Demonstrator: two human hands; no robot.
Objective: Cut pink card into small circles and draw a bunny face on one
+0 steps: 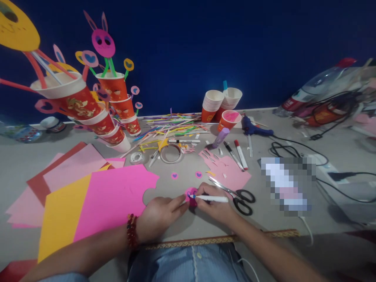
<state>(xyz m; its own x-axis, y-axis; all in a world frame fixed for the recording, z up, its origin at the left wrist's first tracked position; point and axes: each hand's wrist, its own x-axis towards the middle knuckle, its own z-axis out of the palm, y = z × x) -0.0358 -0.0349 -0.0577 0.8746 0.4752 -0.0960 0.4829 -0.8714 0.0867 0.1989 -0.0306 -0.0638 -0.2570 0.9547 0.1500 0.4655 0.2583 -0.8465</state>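
Note:
My right hand (212, 201) is closed around a white marker (216, 199), its blue tip touching a small magenta paper circle (191, 192). Blue lines show on that circle, partly covered by my fingers. The fingers of my left hand (161, 213) hold the circle's left edge down; whether they pinch it is hard to see. Just beyond lie two small pink discs with blue hearts, a left disc (174, 175) and a right disc (199, 174). Black-handled scissors (241, 197) rest open beside my right hand. Magenta paper (114, 192) with cut-out edges is next to my left hand.
Decorated red cup stacks (117, 98) stand at the back left. Thin colored sticks (176, 126), a tape roll (171, 153) and plain cups (212, 103) are at the back. A blue glue gun (255, 127), its cable, and a blurred-out object (286, 186) occupy the right.

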